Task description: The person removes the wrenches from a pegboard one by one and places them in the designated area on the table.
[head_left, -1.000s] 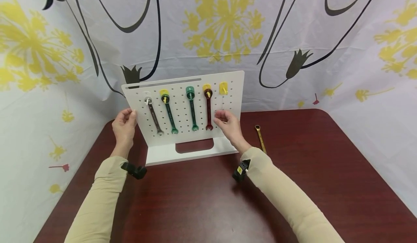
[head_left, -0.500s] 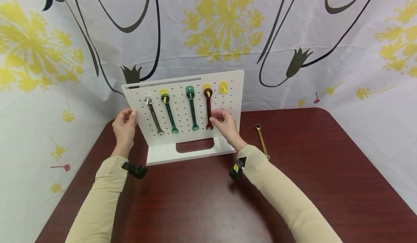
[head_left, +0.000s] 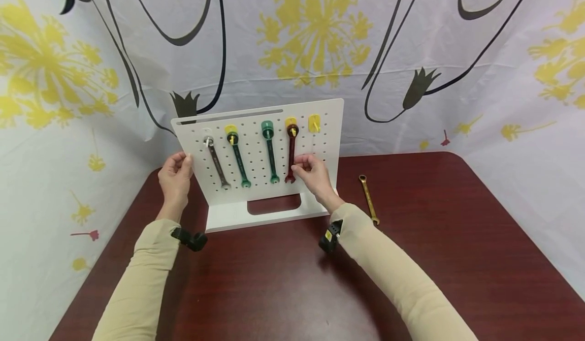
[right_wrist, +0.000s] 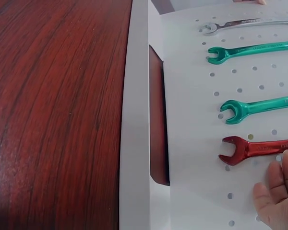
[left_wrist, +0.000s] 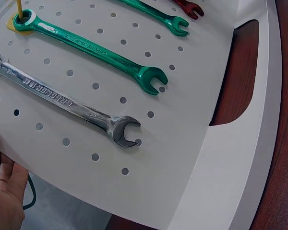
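Head: four hung wrenches (head_left: 292, 150), one tabletop wrench (head_left: 369, 200).

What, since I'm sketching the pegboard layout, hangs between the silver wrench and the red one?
Two wrenches hang there: one green wrench beside the silver wrench, and a second green wrench beside the red wrench. The head view shows all four.

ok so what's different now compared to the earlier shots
The right hand has moved left, and its fingertips now touch the red wrench, whose lower end has swung slightly left. Nothing was visibly let go. The left hand still holds the left edge of the pegboard, and the gold wrench lies where it was.
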The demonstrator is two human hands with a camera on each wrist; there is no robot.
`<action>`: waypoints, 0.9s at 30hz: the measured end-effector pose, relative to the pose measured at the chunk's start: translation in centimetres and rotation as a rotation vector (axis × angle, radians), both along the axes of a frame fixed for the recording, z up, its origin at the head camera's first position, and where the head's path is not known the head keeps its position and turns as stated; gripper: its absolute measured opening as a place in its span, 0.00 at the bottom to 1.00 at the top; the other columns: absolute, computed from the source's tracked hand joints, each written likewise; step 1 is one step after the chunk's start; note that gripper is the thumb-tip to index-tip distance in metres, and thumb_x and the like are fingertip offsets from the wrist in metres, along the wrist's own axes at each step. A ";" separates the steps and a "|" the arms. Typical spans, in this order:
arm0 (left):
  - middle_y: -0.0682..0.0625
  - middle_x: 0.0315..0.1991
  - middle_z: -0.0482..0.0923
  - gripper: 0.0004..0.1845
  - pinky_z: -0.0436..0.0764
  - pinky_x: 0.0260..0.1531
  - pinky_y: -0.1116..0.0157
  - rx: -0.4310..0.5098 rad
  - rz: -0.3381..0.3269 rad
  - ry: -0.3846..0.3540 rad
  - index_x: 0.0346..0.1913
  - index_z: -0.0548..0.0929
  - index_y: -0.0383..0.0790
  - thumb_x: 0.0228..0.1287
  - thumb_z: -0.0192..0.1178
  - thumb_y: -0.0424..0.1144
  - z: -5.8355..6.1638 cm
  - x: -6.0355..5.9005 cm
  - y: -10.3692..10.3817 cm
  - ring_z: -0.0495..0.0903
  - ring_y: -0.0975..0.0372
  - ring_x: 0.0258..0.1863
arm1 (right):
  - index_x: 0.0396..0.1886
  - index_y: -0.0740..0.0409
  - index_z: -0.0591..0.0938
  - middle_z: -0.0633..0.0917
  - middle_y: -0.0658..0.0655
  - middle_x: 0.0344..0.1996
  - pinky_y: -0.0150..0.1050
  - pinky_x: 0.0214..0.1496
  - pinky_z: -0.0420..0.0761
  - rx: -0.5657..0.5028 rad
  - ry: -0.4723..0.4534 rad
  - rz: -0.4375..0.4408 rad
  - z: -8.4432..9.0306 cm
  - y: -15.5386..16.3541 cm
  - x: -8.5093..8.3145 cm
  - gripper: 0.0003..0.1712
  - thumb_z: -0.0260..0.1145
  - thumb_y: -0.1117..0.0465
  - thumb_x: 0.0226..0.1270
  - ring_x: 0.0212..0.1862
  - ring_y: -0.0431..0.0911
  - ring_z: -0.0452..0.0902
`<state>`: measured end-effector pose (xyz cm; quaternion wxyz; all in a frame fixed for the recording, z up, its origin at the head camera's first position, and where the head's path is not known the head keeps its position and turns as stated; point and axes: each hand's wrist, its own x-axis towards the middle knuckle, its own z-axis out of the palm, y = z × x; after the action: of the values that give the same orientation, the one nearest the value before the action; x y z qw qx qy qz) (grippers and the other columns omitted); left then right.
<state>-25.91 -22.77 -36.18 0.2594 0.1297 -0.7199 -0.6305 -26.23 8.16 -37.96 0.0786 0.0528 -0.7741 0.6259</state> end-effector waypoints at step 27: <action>0.60 0.32 0.73 0.03 0.75 0.35 0.78 0.008 0.000 0.002 0.39 0.77 0.49 0.65 0.59 0.39 0.1 0.1 0.1 0.71 0.70 0.31 | 0.40 0.68 0.78 0.81 0.59 0.36 0.25 0.33 0.72 -0.097 -0.010 -0.035 -0.1 -1.4 0.0 0.08 0.65 0.69 0.61 0.33 0.38 0.72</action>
<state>-25.85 -22.72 -36.11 0.2596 0.1301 -0.7171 -0.6335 -26.22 6.76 -38.03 0.0881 0.0320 -0.7440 0.6616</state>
